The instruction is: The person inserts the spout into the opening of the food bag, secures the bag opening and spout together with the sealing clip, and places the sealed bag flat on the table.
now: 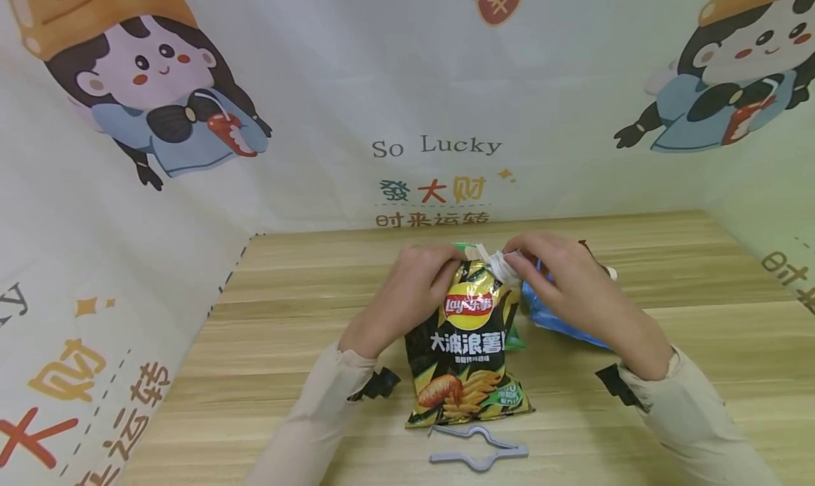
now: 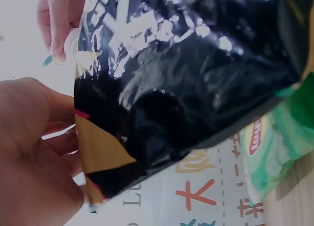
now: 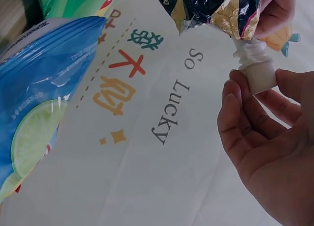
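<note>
A black Lay's chip bag [image 1: 467, 373] stands upright in front of me, its top bunched. My left hand [image 1: 414, 281] grips the bag's upper left corner between thumb and fingers. At the upper right my right hand [image 1: 569, 281] pinches a white threaded spout piece [image 3: 257, 71], thumb on one side and fingertips on the other. In the right wrist view the spout sits right at the bag's foil mouth. On the table below the bag lies a grey-lilac hinged clip [image 1: 452, 458], its two arms spread.
Behind the black bag, a green chip bag [image 2: 267, 162] shows partly. A blue chip bag [image 3: 34, 88] with a lime picture stands behind my right hand. The wooden table [image 1: 286, 330] meets a printed white cloth backdrop [image 1: 318, 175] at its back and sides.
</note>
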The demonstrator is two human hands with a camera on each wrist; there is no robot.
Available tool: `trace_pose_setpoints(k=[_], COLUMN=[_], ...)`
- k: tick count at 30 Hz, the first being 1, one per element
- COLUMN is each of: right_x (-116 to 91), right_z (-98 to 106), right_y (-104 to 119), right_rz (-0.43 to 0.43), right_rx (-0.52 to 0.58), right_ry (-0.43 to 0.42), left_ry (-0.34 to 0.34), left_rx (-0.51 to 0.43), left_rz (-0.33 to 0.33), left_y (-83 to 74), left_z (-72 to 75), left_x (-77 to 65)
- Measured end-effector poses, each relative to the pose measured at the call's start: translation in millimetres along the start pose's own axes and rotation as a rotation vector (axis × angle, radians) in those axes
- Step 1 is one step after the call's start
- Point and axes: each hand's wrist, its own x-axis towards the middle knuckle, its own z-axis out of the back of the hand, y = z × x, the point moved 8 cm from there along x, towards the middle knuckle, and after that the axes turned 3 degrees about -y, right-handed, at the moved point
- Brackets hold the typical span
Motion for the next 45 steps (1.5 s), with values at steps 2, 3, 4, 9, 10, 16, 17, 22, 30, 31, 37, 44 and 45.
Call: trace_pose_setpoints(k=[2,3,4,9,10,16,17,22,30,31,37,44,45], right_x=[-0.1,-0.1,0.0,1.0,1.3,1.8,1.8,1.0,-0.4,-0.5,-1.4,-2.4,-2.5], right_z=[1.5,2.3,3.3,7.8,8.5,9.1,8.7,5.8,3.6,2.7,-1.8,-7.3,-7.3], right_y=[1.5,2.0,2.6,3.1,3.4,4.9,4.9,4.6,7.1,7.3,9.6,10.6,10.6], right_rz=[0.003,0.002,-0.001,-0.03,-0.031,-0.027,-0.027,-0.035,-0.061,-0.061,-0.056,-0.036,-0.035], right_rx=[0.011,0.017,0.024,0.071,0.079,0.12,0.126,0.163,0.21,0.213,0.225,0.203,0.199], right_ry=[-0.012,-0.016,-0.021,-0.041,-0.046,-0.036,-0.028,0.02,0.054,0.061,0.113,0.158,0.156], left_ry=[-0.015,-0.022,-0.028,-0.069,-0.075,-0.081,-0.077,-0.041,0.036,0.043,0.07,0.117,0.131], left_rx=[-0.022,-0.031,-0.034,-0.007,-0.002,0.013,0.019,0.047,0.057,0.058,0.053,0.029,0.035], left_rz=[-0.02,-0.032,-0.04,-0.078,-0.083,-0.101,-0.101,-0.109,-0.106,-0.104,-0.092,-0.044,-0.036], left_y=[-3.5,-5.6,-7.6,-16.7,-18.0,-23.8,-24.6,-29.7,-33.0,-32.9,-32.4,-32.0,-31.8], left_z=[4.9,7.6,10.4,24.4,26.6,34.5,34.9,34.8,31.3,31.0,30.9,28.2,26.1], left_x=[0.9,1.3,1.6,2.0,1.7,0.9,0.8,0.8,-2.5,-2.8,-4.6,-6.5,-7.0])
